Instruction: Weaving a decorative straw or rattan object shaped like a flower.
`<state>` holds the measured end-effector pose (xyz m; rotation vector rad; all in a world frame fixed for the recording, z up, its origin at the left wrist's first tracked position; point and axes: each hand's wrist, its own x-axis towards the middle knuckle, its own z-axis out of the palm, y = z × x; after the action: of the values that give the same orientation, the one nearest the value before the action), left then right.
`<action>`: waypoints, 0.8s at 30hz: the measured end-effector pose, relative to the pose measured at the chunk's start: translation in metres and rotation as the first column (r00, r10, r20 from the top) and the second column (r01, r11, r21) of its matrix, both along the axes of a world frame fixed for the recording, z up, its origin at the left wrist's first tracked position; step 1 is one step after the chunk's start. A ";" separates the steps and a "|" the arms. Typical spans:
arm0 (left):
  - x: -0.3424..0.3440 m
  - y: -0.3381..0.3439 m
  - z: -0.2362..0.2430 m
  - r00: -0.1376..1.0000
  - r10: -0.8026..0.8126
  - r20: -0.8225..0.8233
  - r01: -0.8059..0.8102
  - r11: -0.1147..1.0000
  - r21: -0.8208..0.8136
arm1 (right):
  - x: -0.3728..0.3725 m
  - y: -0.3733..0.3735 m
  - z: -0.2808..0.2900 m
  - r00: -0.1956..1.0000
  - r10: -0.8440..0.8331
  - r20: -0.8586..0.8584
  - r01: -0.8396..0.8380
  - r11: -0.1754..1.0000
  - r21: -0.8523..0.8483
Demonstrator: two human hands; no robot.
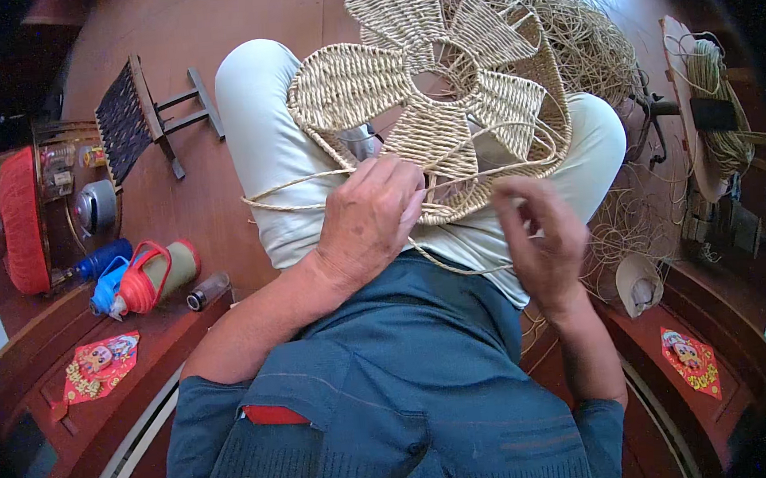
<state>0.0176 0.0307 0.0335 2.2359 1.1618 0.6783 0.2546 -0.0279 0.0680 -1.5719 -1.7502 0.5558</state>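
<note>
A flower-shaped piece woven from pale straw cord (pixel 353 83) lies across my lap and knees, with several petals around a round open centre. My left hand (pixel 370 206) is closed at its near edge, pinching straw cord against the frame; the fingertips are partly hidden. Loose cord (pixel 284 193) loops out to the left of that hand, and another strand (pixel 456 268) curves from beneath it toward my right hand. Just off the near right edge of the weave, my right hand (pixel 545 241) is raised with bent fingers, blurred by motion. Whether cord lies in them cannot be made out.
A big tangle of straw cord (pixel 577 34) lies beyond my right knee. At right stands a wooden stand with a cord coil (pixel 717 82). To the left are a small stool (pixel 130 119), a red-topped flask (pixel 159 274), a glass jar (pixel 209 291) and a kettle (pixel 95 208).
</note>
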 end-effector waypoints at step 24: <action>-0.009 -0.010 0.004 0.993 -0.065 0.099 0.116 0.695 -0.709 | -0.056 0.016 -0.025 0.967 -0.100 -0.233 -0.006 0.909 -0.416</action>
<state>0.0090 0.0210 0.0373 1.5647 1.0318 0.1835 0.1988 -0.0117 0.0426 -1.7309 -1.4595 1.1108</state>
